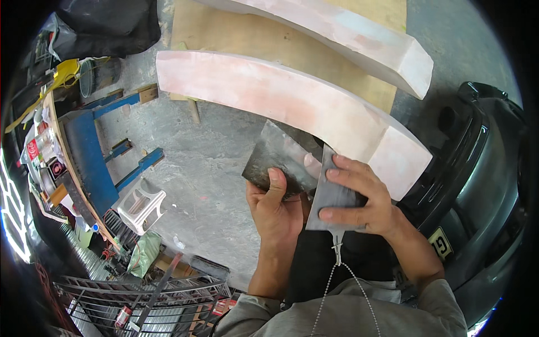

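The left hand (276, 212) pinches a flat, dark, scuffed plate (272, 160), thumb across its face, fingers mostly hidden beneath. The right hand (368, 194) lays spread fingers over a smooth grey spreader (323, 205) (its straight edge meets a smear of pink paste (312, 164) on the plate). Both tools sit before the torso, just beside a curved, chalky pink-and-white block (269, 87). A second pale block (348, 36) lies beyond; a dark glossy car (488, 168) crowds the right.

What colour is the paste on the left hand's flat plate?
The smeared paste is pale pink; head view.
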`<action>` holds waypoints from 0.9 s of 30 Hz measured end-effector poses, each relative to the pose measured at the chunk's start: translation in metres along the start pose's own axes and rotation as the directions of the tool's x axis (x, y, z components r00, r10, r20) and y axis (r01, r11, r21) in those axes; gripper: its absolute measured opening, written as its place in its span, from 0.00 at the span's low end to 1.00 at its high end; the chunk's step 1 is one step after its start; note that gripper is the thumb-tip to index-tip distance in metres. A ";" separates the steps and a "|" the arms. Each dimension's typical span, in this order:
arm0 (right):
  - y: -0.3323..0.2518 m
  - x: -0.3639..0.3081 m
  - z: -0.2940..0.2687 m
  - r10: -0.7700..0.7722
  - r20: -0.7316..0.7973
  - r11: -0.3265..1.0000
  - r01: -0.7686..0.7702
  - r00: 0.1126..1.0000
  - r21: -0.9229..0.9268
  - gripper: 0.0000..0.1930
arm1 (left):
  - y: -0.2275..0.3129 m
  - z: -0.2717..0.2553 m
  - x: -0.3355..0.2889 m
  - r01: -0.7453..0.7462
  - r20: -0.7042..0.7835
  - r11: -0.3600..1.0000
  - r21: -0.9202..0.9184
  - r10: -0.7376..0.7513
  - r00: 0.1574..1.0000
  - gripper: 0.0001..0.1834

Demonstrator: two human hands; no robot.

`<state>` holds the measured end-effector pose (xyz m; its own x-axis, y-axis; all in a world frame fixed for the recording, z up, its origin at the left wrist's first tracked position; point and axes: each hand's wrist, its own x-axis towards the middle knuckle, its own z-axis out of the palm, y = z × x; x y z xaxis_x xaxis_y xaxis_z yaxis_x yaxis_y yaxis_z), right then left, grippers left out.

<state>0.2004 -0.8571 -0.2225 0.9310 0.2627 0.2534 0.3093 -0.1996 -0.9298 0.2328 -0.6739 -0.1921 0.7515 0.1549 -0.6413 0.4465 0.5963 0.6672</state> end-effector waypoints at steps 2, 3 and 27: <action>0.005 0.000 -0.003 0.078 -0.021 0.996 -0.077 0.997 0.034 0.22 | 0.001 0.004 -0.001 -0.010 -0.015 1.000 0.006 0.010 1.000 0.19; 0.009 0.004 -0.008 0.092 -0.020 0.996 -0.092 0.996 0.007 0.24 | 0.002 0.007 -0.001 -0.016 -0.030 1.000 0.009 0.016 0.999 0.19; 0.153 0.043 -0.125 0.645 0.397 0.742 -0.659 0.653 -0.123 0.21 | -0.112 -0.045 0.164 0.384 0.363 0.875 -0.295 -0.269 0.892 0.29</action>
<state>0.3121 -0.9942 -0.3201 0.7307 0.4172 -0.5404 -0.3599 -0.4372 -0.8242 0.2847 -0.6798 -0.3889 0.7265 -0.3083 -0.6141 0.5362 0.8133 0.2260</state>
